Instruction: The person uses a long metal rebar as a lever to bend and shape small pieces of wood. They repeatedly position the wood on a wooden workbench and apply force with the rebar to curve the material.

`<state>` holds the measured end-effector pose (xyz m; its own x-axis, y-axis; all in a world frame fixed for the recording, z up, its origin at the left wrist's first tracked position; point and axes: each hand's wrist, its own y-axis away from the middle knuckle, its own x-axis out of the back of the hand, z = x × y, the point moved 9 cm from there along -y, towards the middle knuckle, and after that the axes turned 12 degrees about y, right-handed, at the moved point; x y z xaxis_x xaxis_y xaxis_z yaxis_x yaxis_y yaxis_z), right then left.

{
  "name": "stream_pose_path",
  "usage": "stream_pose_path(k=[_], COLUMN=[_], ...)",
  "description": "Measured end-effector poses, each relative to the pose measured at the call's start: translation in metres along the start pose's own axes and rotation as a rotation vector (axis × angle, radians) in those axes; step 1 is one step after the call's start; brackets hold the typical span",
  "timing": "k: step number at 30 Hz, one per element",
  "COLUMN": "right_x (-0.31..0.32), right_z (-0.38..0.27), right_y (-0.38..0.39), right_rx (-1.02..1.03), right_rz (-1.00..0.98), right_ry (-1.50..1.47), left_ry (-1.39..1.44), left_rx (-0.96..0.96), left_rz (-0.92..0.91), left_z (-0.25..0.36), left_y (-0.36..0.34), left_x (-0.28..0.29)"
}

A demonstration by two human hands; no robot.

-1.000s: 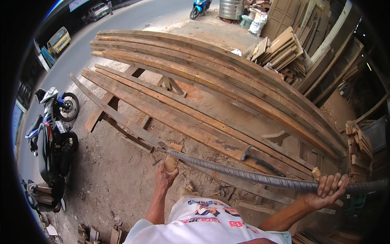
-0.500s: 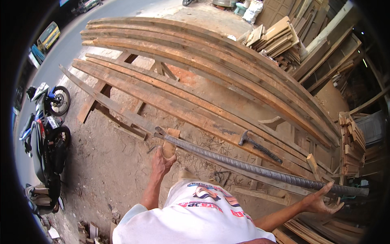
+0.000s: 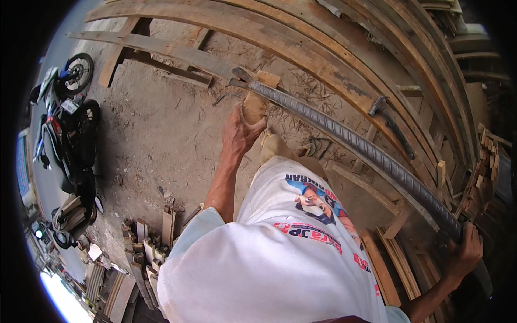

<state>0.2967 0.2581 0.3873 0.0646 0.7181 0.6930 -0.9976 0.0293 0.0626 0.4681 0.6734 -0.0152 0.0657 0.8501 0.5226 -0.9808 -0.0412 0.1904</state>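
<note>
A long ribbed metal crowbar slants from the middle down to the lower right. Its forked claw end lies at the edge of a thin grey plank, which runs on beneath the bar. My left hand grips a short wooden block between thumb and fingers, and the bar crosses over the block's upper part. My right hand is wrapped around the crowbar near its far lower-right end. On a long beam beyond the bar rests a hammer with a dark handle.
Several long beams stretch across the top and right. A parked motorcycle stands at the left. Wood scraps lie lower left, with stacked boards at lower right. Debris litters the dirt ground.
My view has swung downward and right. My right hand, previously loose with fingers spread under the bar, is now closed around it. The bar's right end sits lower in the view.
</note>
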Motion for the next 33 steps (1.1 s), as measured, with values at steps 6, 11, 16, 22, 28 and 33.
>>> stream_pose_path(k=[6, 11, 16, 22, 28, 33], right_x=[-0.084, -0.088, -0.089, -0.181, -0.166, -0.238], right_z=[-0.019, -0.023, -0.024, -0.067, -0.066, -0.107], right_y=[0.021, 0.029, 0.022, 0.045, 0.047, 0.066], right_rx=[-0.082, -0.093, -0.122, -0.123, -0.126, -0.156], right_rz=[-0.067, -0.139, -0.207, -0.246, -0.25, -0.301], right_ry=[-0.091, -0.173, -0.207, -0.369, -0.459, -0.516], left_ry=[-0.011, 0.011, 0.0, -0.016, 0.009, 0.041], left_rx=[0.024, 0.037, 0.049, 0.051, 0.076, 0.021], left_rz=[-0.019, -0.024, -0.046, -0.021, -0.041, -0.019], left_z=[0.015, 0.012, 0.006, 0.017, 0.013, 0.011], left_y=[-0.009, -0.005, -0.007, -0.008, -0.008, -0.006], left_x=[0.0, -0.003, -0.003, -0.002, -0.002, -0.003])
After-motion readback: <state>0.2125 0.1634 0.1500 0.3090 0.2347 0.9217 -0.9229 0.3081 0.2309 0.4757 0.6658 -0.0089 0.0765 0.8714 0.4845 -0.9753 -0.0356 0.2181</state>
